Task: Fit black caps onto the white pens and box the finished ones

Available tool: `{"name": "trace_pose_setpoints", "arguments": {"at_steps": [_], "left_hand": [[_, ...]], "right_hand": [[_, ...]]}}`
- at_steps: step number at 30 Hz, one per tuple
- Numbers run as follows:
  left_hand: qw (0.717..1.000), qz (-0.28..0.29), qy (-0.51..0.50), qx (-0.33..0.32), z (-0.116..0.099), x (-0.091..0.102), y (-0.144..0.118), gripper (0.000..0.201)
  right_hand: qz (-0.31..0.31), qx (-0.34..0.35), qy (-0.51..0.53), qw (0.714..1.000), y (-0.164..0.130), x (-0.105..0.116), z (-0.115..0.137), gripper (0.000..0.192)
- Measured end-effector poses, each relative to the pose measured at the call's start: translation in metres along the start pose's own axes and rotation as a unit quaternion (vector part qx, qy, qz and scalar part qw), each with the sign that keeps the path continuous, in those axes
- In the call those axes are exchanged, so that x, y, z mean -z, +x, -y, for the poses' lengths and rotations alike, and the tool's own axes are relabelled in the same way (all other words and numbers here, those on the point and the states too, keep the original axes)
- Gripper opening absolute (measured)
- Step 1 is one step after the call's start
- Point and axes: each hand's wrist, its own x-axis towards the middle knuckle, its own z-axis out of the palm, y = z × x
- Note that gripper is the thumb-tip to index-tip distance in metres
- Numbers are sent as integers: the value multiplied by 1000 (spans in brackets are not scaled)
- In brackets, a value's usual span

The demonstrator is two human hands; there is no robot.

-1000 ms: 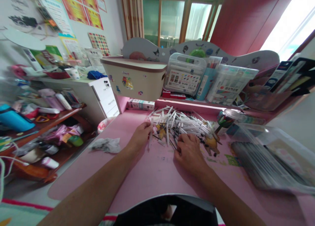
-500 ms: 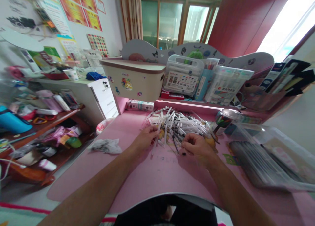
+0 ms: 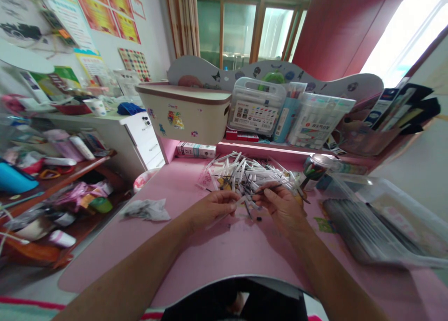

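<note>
Near the front edge of the pink tabletop [image 3: 210,255], the left hand [image 3: 210,209] pinches a clear pen barrel [image 3: 227,212] in its fingers, and the right hand [image 3: 282,206] pinches a thin refill [image 3: 268,188]. Both have lifted back from the pen pile [image 3: 250,174], which lies mostly unsorted toward the far edge; the assembling looks barely begun.

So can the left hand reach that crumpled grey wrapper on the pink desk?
Probably yes. The crumpled grey wrapper lies on bare pink desk just left of the left hand, with nothing between them. But that hand is pinching a clear pen tube, so its grip is taken.
</note>
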Motion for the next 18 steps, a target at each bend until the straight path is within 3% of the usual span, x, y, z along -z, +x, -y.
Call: {"name": "trace_pose_setpoints", "arguments": {"at_steps": [13,18], "left_hand": [[995,36,89,-21,3,7,2,27],[995,48,92,-13,1,8,1,31]], "right_hand": [[33,4,-118,992,-2,-2,-7,20],[83,-11,-152,985,-6,-5,-8,21]]}}
